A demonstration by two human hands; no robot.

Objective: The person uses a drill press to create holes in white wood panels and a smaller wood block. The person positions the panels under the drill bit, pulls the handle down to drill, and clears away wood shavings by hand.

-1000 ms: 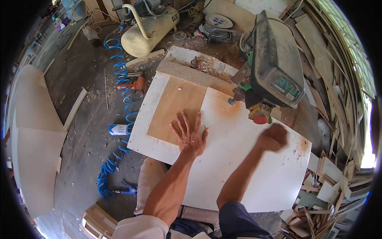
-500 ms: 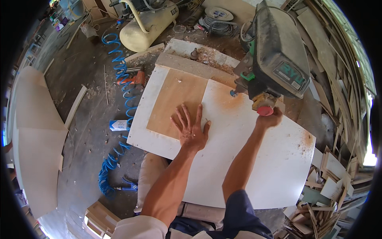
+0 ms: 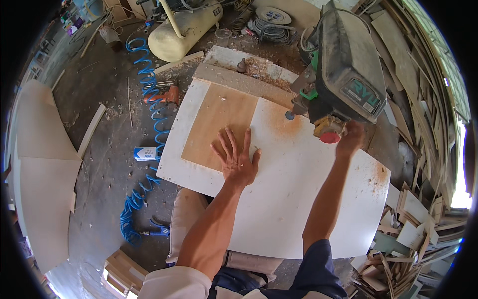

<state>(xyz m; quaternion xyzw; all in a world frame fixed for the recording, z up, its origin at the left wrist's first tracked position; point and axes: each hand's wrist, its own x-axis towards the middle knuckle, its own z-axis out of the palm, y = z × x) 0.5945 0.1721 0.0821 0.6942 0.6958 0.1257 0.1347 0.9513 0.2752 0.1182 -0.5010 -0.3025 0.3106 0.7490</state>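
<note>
My left hand (image 3: 238,162) lies flat, fingers spread, across the near edge of a thin brown wood panel (image 3: 219,112). That panel rests on a large white board (image 3: 294,199), against a wooden fence strip (image 3: 241,85). My right hand (image 3: 351,142) is raised beside the head of a dusty black drill press (image 3: 343,65), just right of its red round switch button (image 3: 329,137). Its fingers are blurred and partly hidden, so what they touch cannot be made out. The drill bit (image 3: 290,115) hangs over the white board, right of the panel.
Behind the fence lies sawdust (image 3: 264,70). A cream air compressor (image 3: 184,35) and a cable reel (image 3: 273,16) stand farther back. On the left floor are a blue coiled hose (image 3: 149,79), an orange power drill (image 3: 169,95) and a small box (image 3: 145,154). Wood scraps (image 3: 413,224) crowd the right.
My right hand has moved from the red button up and to the right, alongside the machine head. My left hand and the panel keep their places on the board.
</note>
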